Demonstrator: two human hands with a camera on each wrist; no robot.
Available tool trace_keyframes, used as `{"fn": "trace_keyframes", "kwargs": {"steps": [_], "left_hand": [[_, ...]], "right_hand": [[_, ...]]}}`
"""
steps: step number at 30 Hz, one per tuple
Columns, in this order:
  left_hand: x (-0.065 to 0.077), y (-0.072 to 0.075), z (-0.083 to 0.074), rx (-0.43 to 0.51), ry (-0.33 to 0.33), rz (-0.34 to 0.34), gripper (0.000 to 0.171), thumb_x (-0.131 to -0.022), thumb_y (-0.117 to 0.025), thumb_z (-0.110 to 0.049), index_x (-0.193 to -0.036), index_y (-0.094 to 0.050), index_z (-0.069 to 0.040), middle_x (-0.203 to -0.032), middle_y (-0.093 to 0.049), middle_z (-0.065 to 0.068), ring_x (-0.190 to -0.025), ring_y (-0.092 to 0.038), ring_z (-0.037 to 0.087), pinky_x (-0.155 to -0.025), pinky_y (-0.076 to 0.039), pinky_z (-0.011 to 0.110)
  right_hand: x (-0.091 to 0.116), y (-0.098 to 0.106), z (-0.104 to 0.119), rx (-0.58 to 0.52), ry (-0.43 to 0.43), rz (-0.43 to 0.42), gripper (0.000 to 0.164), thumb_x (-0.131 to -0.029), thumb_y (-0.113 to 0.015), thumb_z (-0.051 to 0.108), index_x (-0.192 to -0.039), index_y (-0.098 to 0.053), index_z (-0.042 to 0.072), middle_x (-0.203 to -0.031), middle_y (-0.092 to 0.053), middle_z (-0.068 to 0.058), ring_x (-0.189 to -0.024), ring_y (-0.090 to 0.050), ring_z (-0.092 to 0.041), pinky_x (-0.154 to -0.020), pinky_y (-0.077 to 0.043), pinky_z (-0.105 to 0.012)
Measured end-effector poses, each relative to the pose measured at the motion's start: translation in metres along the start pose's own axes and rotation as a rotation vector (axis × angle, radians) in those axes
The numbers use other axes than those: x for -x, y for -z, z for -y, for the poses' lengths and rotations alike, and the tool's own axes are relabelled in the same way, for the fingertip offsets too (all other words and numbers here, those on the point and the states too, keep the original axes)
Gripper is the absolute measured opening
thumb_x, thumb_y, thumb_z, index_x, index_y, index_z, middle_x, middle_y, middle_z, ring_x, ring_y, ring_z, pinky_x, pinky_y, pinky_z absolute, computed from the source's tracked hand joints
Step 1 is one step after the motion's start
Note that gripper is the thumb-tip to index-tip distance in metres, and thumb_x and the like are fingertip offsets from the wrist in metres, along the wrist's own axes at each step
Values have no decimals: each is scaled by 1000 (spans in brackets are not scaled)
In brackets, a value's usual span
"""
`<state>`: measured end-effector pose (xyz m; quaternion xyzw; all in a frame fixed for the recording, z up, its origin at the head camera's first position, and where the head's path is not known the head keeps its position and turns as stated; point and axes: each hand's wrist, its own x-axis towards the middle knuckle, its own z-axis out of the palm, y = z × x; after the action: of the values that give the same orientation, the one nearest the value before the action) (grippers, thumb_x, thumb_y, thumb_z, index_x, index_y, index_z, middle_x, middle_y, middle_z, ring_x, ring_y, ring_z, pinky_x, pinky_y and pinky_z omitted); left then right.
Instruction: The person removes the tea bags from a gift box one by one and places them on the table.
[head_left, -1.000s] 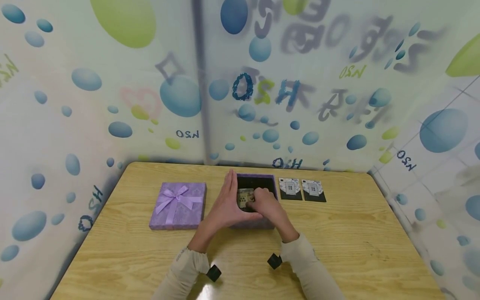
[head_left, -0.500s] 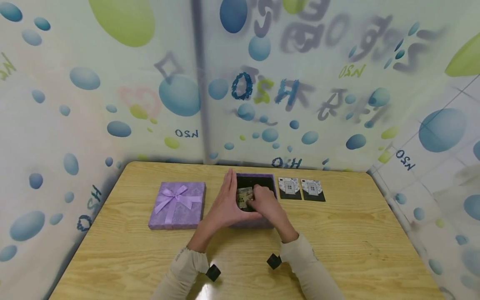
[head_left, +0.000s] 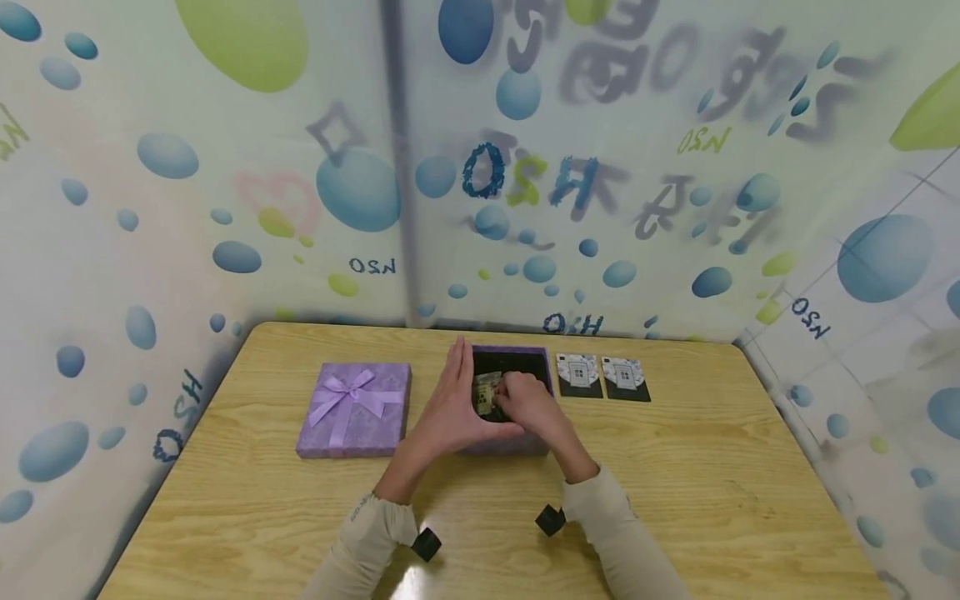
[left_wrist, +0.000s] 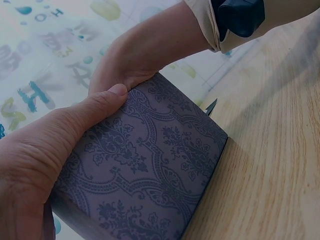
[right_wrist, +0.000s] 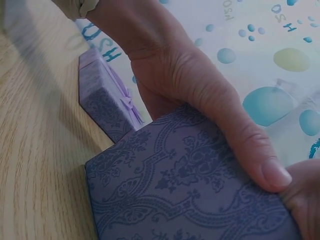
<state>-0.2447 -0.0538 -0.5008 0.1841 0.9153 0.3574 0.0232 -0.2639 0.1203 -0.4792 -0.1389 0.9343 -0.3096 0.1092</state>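
An uncovered purple patterned box (head_left: 506, 446) with a black inside stands at the table's middle. My left hand (head_left: 448, 408) holds its near left corner, fingers along the left wall. The left thumb lies over the front rim, as the thumb (right_wrist: 250, 140) in the right wrist view also shows. My right hand (head_left: 531, 402) reaches into the box with curled fingers and pinches the right side of a small gold-and-brown printed packet (head_left: 483, 398). Its fingertips are partly hidden. In the left wrist view the box's front wall (left_wrist: 150, 155) hides the packet.
Left of the box lies its purple lid (head_left: 356, 412) with a ribbon bow. Two flat black-and-white packets, a nearer one (head_left: 580, 376) and a farther one (head_left: 626, 379), lie side by side right of the box. A patterned curtain (head_left: 495, 275) hangs behind the wooden table (head_left: 712, 492).
The packet inside the box has gone from lying fairly flat to tilted and crumpled as my right hand pulls slightly at its side. My left hand keeps its place on the box.
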Motion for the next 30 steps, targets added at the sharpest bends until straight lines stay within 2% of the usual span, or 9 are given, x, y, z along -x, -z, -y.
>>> {"fn": "trace_keyframes", "kwargs": {"steps": [4,5,7,10,13,21,30], "left_hand": [[0,0,0,0,3,2,152,-69,-82,-79,-161,25,-24,-170,29,-6,-159,17,17,-128,-16,51],[-1,0,0,0,1,2,152,-69,-82,-79,-161,25,-24,-170,29,-5,-159,17,17,-128,-16,51],[-1,0,0,2,-1,5,151,-69,-82,-79,-161,26,-24,-170,29,-5,-159,17,17,-128,-16,51],[-1,0,0,5,1,9,152,-70,-82,-78,-161,26,-24,-169,30,-5,-159,17,17,-128,-16,51],[-1,0,0,8,-1,8,152,-69,-82,-78,-161,26,-23,-170,29,-4,-160,16,20,-127,-16,52],[-1,1,-1,13,-4,2,152,-70,-84,-76,-162,25,-21,-171,27,-2,-161,13,22,-127,-16,53],[0,0,-2,4,-9,-5,153,-69,-84,-76,-163,23,-19,-172,25,0,-161,12,24,-127,-17,53]], "right_hand": [[1,1,1,-12,-2,5,9,-105,-57,5,-97,-59,0,-68,-47,-4,-53,-42,-16,-52,-35,-29],[1,1,1,-14,-4,6,8,-105,-56,5,-107,-59,-3,-69,-48,-5,-53,-44,-16,-52,-36,-29],[0,2,1,-20,-10,9,23,-105,-54,5,-123,-55,-8,-69,-49,-6,-52,-45,-17,-51,-36,-29],[0,2,0,-32,-16,17,38,-105,-53,3,-139,-45,-13,-68,-50,-7,-50,-46,-17,-49,-36,-29],[0,2,-1,-46,-7,21,39,-105,-53,3,-139,-44,-12,-69,-50,-5,-51,-47,-17,-50,-36,-29],[1,3,-1,-103,15,48,13,-103,-54,3,-115,-53,-3,-69,-45,-3,-53,-40,-16,-53,-33,-29],[1,2,-2,-90,7,58,13,-104,-55,6,-114,-55,-2,-69,-48,-4,-53,-42,-16,-52,-34,-29]]}}
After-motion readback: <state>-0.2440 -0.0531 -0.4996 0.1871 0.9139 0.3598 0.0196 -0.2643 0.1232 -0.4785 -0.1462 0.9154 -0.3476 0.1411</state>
